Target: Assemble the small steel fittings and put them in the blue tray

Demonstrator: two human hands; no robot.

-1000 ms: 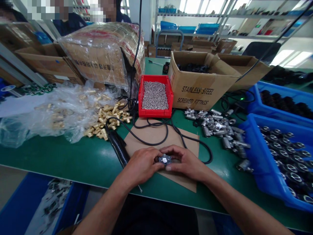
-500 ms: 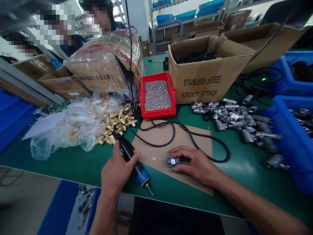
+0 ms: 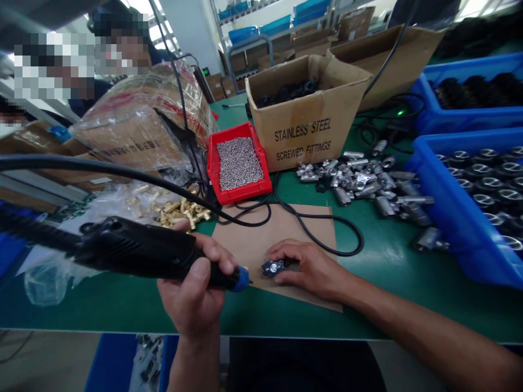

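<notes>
My left hand (image 3: 196, 288) is wrapped round a black electric screwdriver (image 3: 139, 247) with a blue nose. The tool is lifted off the table and lies nearly level, its tip pointing right. Between the thumb and fingers of my right hand (image 3: 306, 267) is a small dark metal fitting (image 3: 273, 268) with a round silver centre. That fitting rests on a brown cardboard sheet (image 3: 302, 223), just right of the screwdriver's tip. A gap shows between the tip and the fitting. The bit itself is mostly hidden or blurred.
A red bin (image 3: 267, 190) of small metal pieces stands behind the cardboard. Silver fittings (image 3: 368, 188) are heaped on the right beside a blue crate (image 3: 469, 261). Brass fittings (image 3: 180, 212) lie at left. A large carton (image 3: 302, 133) and a black cable (image 3: 347, 253) are also there. Other people sit at far left.
My left hand has picked the screwdriver up off the table and swung it level, tip towards the fitting. My right hand keeps its grip on the fitting. The whole view has turned somewhat to the right.
</notes>
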